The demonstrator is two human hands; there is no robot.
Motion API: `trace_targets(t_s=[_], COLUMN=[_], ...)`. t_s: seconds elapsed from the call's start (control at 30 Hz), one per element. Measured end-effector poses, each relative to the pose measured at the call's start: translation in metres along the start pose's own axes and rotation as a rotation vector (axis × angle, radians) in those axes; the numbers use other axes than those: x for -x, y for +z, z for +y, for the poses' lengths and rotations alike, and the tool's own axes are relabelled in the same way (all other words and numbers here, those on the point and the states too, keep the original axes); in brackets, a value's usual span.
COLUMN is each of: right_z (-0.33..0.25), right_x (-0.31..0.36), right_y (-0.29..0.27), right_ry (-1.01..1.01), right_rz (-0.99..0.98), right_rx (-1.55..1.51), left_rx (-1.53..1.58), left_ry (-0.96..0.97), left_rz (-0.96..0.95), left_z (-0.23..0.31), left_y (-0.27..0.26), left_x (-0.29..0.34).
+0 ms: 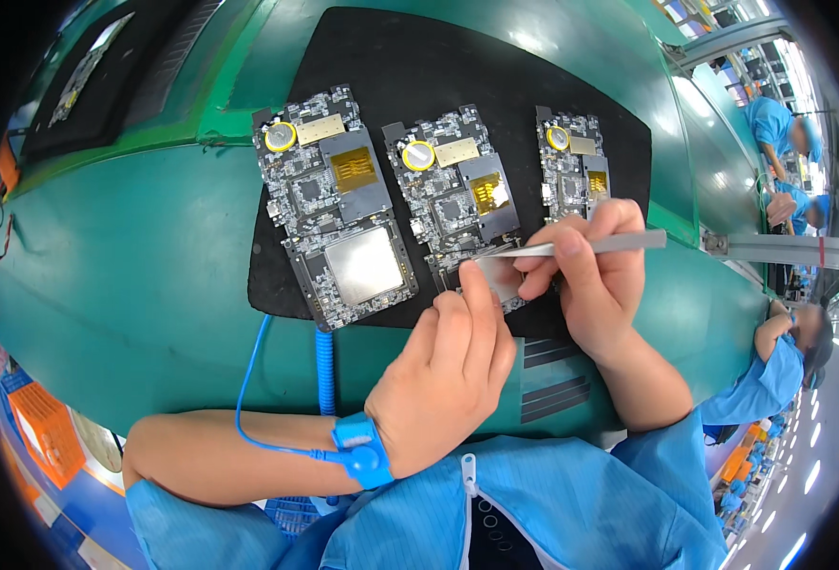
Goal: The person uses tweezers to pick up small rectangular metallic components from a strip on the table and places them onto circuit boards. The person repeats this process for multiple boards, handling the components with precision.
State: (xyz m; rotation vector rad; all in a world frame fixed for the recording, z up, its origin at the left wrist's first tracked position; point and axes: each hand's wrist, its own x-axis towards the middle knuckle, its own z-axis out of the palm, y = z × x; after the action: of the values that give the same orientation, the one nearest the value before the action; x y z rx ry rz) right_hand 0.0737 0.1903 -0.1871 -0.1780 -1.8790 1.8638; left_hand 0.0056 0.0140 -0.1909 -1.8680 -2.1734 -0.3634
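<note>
Circuit board (452, 207) outside orange basket (47, 439)

A green counter (106, 285) is stretching across the middle of the room, its edges bending towards the rim of the view. Bright green strips (232, 90) are crossing its upper left part. At right, a pale metal beam (780, 250) is reaching outward, while a second beam (737, 43) is slanting above it. An orange basket (44, 427) is sitting low at left. Rows of white lights (792, 551) are glowing along the grey ceiling (837, 404) at far right.
</note>
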Motion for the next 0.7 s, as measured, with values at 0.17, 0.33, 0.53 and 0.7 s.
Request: trace_targets(t_s=[0.17,0.33,0.53,0.7], right_z=[0.0,0.009,0.009,0.008], right_x=[0.006,0.008,0.008,0.01], right_y=[0.003,0.006,0.006,0.009], right_ry=[-0.133,-0.195,-0.229,-0.308], right_rz=[-0.121,-0.141,-0.15,-0.18], right_rx=[0.148,0.166,0.232,0.419], left_rx=[-0.075,-0.044,-0.102,-0.124], left_ry=[0.063,0.083,0.115,0.124], left_rz=[-0.061,-0.038,-0.053,-0.062], left_z=[0.003,0.002,0.001,0.002], left_y=[-0.004,-0.004,-0.002,-0.001], left_x=[0.005,0.005,0.005,0.007])
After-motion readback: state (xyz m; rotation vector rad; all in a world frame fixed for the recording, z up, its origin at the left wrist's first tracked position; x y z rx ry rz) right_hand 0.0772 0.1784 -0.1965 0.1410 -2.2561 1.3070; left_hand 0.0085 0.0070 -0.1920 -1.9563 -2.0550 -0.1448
